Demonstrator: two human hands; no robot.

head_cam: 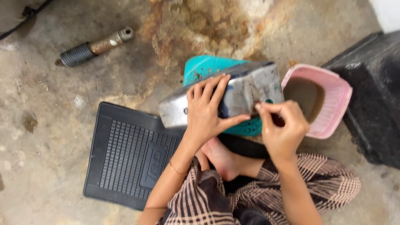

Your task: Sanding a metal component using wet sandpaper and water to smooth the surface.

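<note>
Nearest the camera the person sits cross-legged in checked trousers (266, 191), one bare foot (223, 160) tucked between the knees; to the left lies a black ribbed rubber mat (125, 154), which seems to serve as a seat off the stained concrete floor (50, 125). Just beyond the foot, the left hand (206, 110) lies flat with fingers spread across a dull silver metal cover (246, 89), apparently pressing it steady; the right hand (283, 125) has thumb and forefinger pressed together in a pinch on something small and dark at the cover's near right edge, though what it is cannot be told. The cover rests on a teal plastic piece (204, 66), which lifts it off the floor. Touching its right end stands a pink basin (337, 104) of muddy water, close enough for dipping; a black box (371, 104) sits right of that. Far left lies a rusty shock absorber (93, 46), well apart.
</note>
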